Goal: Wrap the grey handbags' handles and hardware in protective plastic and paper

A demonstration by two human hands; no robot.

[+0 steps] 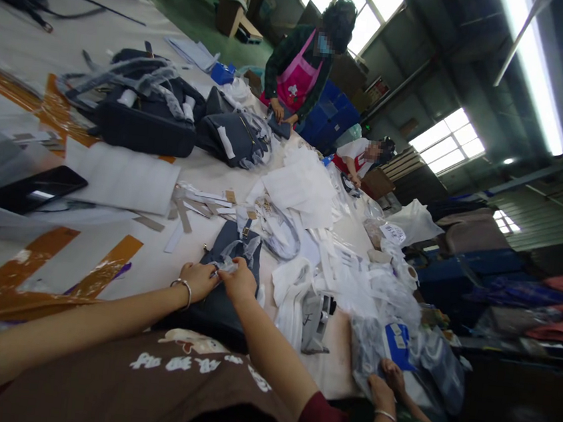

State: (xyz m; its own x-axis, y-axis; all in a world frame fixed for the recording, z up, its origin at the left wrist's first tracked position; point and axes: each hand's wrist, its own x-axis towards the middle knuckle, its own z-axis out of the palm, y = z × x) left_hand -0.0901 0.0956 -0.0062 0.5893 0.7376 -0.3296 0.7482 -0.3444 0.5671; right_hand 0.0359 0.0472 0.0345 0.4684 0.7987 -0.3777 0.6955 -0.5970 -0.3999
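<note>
A dark blue handbag [223,309] lies on the table right in front of me, its front buckle strap pointing away. Clear plastic wrap [243,250] is bunched over its top. My left hand [198,281], with a bracelet at the wrist, has its fingers pinched together at the wrap. Close beside it, my right hand [238,279] grips the same wrap, the fingertips of both hands almost touching. What lies beneath the fingertips is partly hidden. White foam sheets [294,283] are heaped just right of the bag.
More dark bags [144,126] and a black phone [30,188] lie to the left. Brown tape [104,269] runs along the near left table. Across it work a person in a pink apron [299,72] and another farther off. At right, a co-worker's hands [387,383] handle plastic bags.
</note>
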